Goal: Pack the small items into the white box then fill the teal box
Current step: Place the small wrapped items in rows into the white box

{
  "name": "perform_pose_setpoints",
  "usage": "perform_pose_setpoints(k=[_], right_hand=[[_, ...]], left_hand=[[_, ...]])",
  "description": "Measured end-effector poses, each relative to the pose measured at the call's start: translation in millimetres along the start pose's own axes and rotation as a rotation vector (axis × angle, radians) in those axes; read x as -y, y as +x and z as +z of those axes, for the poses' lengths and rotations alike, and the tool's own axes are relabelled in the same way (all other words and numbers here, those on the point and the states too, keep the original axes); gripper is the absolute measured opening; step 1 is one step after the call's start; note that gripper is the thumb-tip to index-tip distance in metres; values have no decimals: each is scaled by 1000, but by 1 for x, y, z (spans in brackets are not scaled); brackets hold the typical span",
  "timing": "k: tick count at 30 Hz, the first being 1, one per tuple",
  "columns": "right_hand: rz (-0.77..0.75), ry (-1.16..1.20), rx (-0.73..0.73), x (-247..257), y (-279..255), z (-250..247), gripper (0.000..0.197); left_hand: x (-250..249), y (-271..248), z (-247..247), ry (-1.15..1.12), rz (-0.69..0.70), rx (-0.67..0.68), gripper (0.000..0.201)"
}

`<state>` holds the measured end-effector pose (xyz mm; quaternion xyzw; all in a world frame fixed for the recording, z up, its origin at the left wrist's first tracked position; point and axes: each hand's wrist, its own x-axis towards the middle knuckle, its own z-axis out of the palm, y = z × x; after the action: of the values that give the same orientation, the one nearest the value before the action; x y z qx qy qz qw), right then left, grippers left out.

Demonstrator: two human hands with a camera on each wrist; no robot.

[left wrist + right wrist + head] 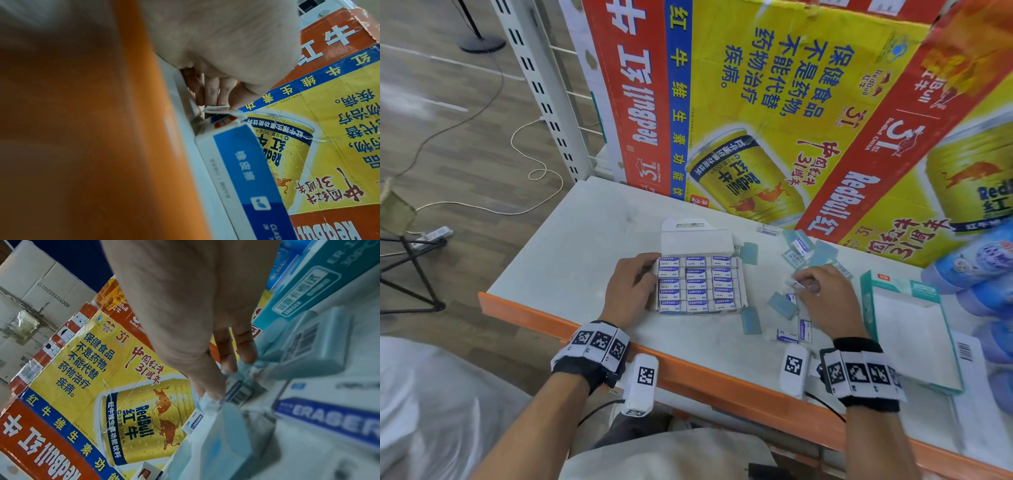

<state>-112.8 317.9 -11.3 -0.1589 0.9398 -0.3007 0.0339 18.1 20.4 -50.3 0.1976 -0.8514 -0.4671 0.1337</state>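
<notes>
The white box (740,274) lies open mid-shelf, its lid flap (695,240) folded back and rows of white-and-blue erasers (697,284) filling it. My left hand (650,270) grips the box's left side; in the left wrist view its fingers (211,91) curl at the far corner of the white box (242,170). My right hand (803,284) hovers over loose erasers to the right of the box and pinches one. In the right wrist view its thumb and fingers (242,353) close on a barcoded eraser (238,392). The teal box (907,325) lies open at the right.
Loose teal erasers (750,320) and white ones (787,335) are scattered between the two boxes. Red Bull cartons (756,120) wall off the back. Blue packs (983,274) stack at the far right. The shelf's orange front edge (688,370) runs just under my wrists.
</notes>
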Motion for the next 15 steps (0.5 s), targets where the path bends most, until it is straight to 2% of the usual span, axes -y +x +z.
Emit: perform_pose_setpoints(k=[8, 15], right_hand=[[-19, 70, 13, 3, 1, -3, 40], [10, 336, -22, 27, 4, -3, 19]], left_hand=[[0, 1, 0, -2, 4, 13, 46], [-2, 1, 0, 10, 19, 1, 47]])
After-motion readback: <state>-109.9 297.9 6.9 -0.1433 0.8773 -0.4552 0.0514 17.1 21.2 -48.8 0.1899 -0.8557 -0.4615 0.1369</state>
